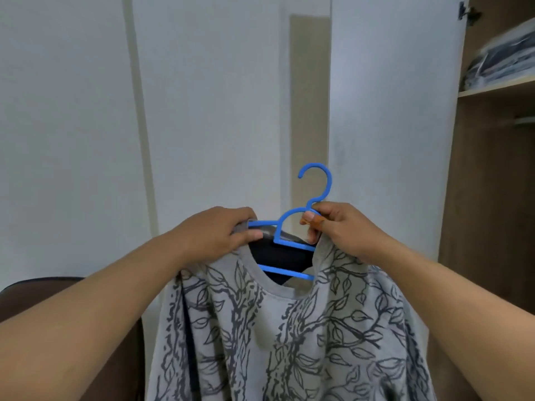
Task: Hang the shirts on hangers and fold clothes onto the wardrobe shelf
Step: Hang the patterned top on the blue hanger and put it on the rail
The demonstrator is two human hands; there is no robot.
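A grey shirt [289, 337] with a dark leaf print hangs in front of me, held up at chest height. A blue plastic hanger [314, 195] sits inside its neck opening, hook pointing up. My left hand [220, 235] grips the shirt's left shoulder together with the hanger's left arm. My right hand [338, 227] pinches the hanger just below the hook and holds the shirt's right shoulder. A dark lining shows through the neck hole.
An open wardrobe [492, 169] stands at the right, with folded clothes [500, 59] stacked on its upper shelf [492, 89] and a rail below. White closed doors fill the middle. A dark brown chair [37, 296] is at lower left.
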